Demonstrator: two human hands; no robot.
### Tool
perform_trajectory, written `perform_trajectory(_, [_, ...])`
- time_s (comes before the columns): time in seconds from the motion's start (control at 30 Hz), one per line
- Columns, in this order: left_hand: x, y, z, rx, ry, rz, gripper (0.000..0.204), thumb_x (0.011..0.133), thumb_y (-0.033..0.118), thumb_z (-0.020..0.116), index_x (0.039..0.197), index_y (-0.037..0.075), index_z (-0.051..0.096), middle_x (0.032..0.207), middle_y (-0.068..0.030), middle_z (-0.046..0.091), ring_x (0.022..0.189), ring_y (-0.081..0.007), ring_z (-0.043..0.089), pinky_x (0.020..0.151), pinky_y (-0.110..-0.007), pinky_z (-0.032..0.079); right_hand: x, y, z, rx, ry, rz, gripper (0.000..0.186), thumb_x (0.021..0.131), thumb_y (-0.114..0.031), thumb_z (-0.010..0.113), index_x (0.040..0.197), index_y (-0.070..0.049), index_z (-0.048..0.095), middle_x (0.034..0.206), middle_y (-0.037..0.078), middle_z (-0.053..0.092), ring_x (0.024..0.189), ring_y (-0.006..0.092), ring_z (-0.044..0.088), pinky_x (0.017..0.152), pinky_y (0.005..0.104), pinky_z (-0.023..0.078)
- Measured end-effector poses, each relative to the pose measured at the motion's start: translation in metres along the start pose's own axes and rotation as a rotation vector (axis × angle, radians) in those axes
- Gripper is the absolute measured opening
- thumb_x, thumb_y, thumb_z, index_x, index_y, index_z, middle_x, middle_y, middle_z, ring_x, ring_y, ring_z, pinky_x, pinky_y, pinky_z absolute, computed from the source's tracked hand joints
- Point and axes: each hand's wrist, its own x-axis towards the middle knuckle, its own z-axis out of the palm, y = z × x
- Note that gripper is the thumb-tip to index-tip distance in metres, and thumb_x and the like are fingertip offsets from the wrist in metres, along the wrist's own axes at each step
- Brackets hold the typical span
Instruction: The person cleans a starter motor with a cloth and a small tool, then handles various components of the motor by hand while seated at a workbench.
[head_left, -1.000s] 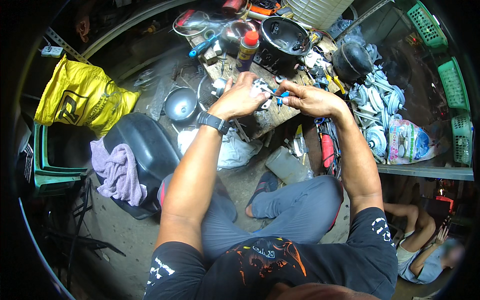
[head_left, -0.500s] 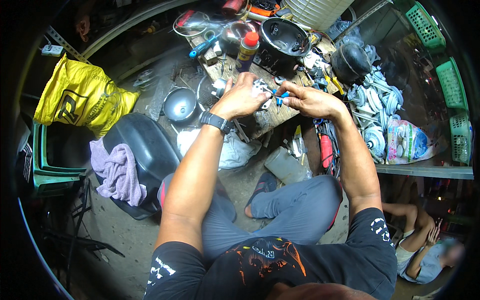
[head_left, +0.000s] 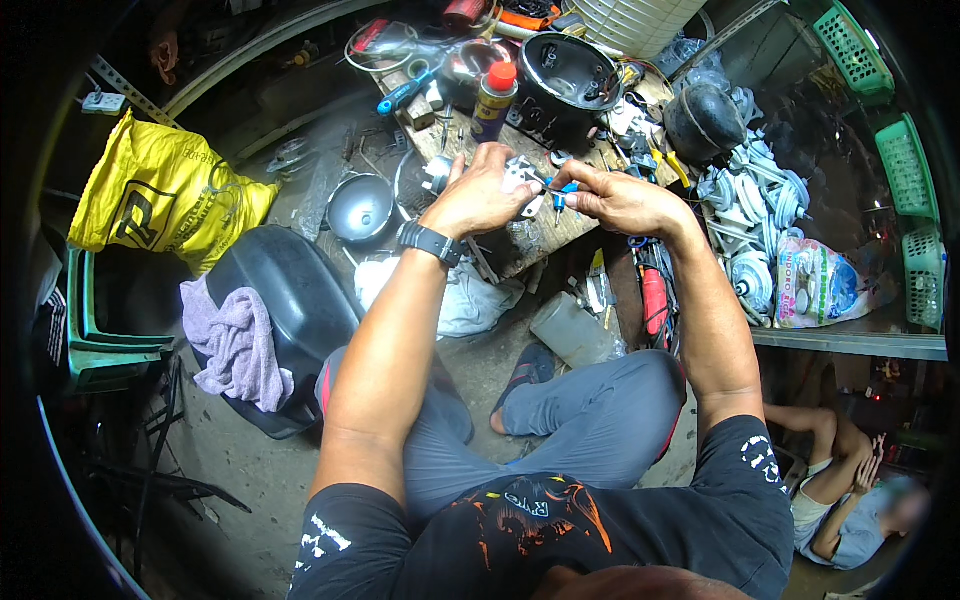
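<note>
Above the wooden bench top [head_left: 535,245], my left hand [head_left: 478,200] is closed around a small motor-like part. That part has a silver round end [head_left: 437,172] and a pale bracket [head_left: 522,180] showing past my fingers. Just to the right, my right hand [head_left: 625,203] pinches a small blue-handled tool [head_left: 560,200] against the bracket side of the part. The tool's tip is too small to make out. A spray can [head_left: 492,103] with a red cap stands upright behind my left hand. Beside it sits a round black housing [head_left: 568,75].
A metal bowl [head_left: 361,210] lies left of the bench, near a black rounded case [head_left: 285,290] draped with a purple towel [head_left: 238,345]. Pale plastic parts [head_left: 750,205] pile up at right, next to a dark dome [head_left: 703,122]. A person [head_left: 850,480] sits at lower right.
Both hands stay almost in place; the right hand's fingers shift very slightly on the blue-handled tool. Nothing else visibly moves.
</note>
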Motion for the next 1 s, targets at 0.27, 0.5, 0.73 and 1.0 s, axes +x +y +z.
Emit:
perform_trajectory(0.27, [-0.001,0.002,-0.004,-0.001,-0.015,0.004,0.075,0.094,0.052,0.067,0.144,0.001,0.048,0.144,-0.0203,0.052,0.143,-0.038,0.043,0.122,-0.05,0.025,-0.002,-0.006,-0.002,-0.032,-0.013,0.011,0.037,0.11,-0.038,0.051,0.134,-0.009,0.052,0.117,0.021,0.067,0.111,0.0335,0.066,0.095,0.0448,0.05])
perform_trajectory(0.5, [-0.002,0.0,-0.005,0.007,-0.011,0.02,0.074,0.093,0.053,0.068,0.143,0.002,0.049,0.144,-0.0206,0.052,0.142,-0.0379,0.044,0.122,-0.05,0.026,0.0,-0.002,-0.001,-0.02,-0.025,0.008,0.037,0.11,-0.038,0.05,0.134,-0.01,0.053,0.115,0.021,0.068,0.11,0.033,0.066,0.094,0.0445,0.051])
perform_trajectory(0.73, [-0.001,0.003,-0.006,-0.013,-0.022,0.008,0.073,0.093,0.052,0.067,0.143,0.002,0.05,0.144,-0.0208,0.052,0.142,-0.0381,0.044,0.122,-0.051,0.025,-0.001,-0.001,0.0,-0.006,-0.015,0.016,0.038,0.109,-0.039,0.051,0.134,-0.01,0.052,0.113,0.02,0.068,0.107,0.0326,0.066,0.093,0.044,0.051])
perform_trajectory(1.0, [-0.003,0.001,-0.007,-0.043,-0.006,0.003,0.072,0.093,0.052,0.068,0.143,0.002,0.05,0.143,-0.0209,0.053,0.141,-0.0386,0.046,0.122,-0.051,0.025,0.0,-0.002,-0.002,-0.026,-0.002,-0.012,0.035,0.109,-0.037,0.053,0.132,-0.011,0.052,0.112,0.02,0.068,0.107,0.0316,0.066,0.092,0.0439,0.051])
